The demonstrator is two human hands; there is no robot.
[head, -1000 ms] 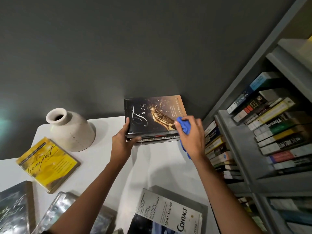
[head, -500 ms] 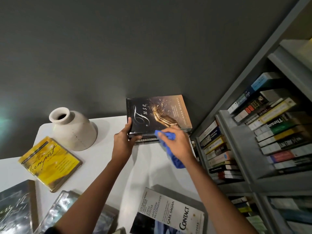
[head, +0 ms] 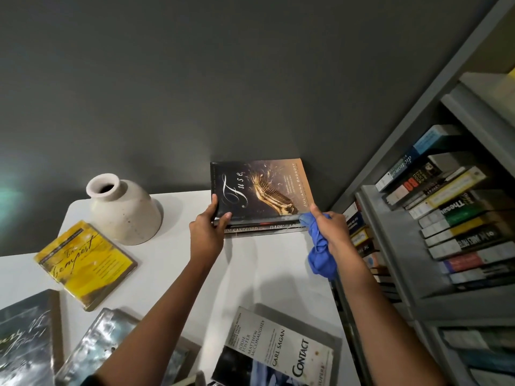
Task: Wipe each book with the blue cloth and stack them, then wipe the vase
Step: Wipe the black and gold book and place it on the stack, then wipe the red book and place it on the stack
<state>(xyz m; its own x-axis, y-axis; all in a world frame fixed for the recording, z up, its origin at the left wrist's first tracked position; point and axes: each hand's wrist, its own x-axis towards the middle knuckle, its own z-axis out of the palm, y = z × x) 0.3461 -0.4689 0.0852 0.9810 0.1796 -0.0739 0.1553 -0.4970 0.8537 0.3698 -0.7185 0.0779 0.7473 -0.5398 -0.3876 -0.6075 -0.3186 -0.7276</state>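
The Fuse book point(head: 259, 190) lies at the centre of the frame, on top of a small stack against the dark wall point(head: 250, 79). Its long axis runs from left to right. The blue cloth point(head: 320, 260) is bunched in the right hand point(head: 333, 229), whose fingers are curled around it, and its top touches the near right corner of the book. The left hand point(head: 206, 232) pinches the near left corner, thumb on the cover. I think the next wipe goes along the near edge, leftward, toward the left hand. The vase point(head: 125, 213) stands on the counter point(head: 264, 274) at the left. 2 more books, 1 yellow point(head: 83, 263) and 1 titled Contact point(head: 276, 352), lie lower in the frame.
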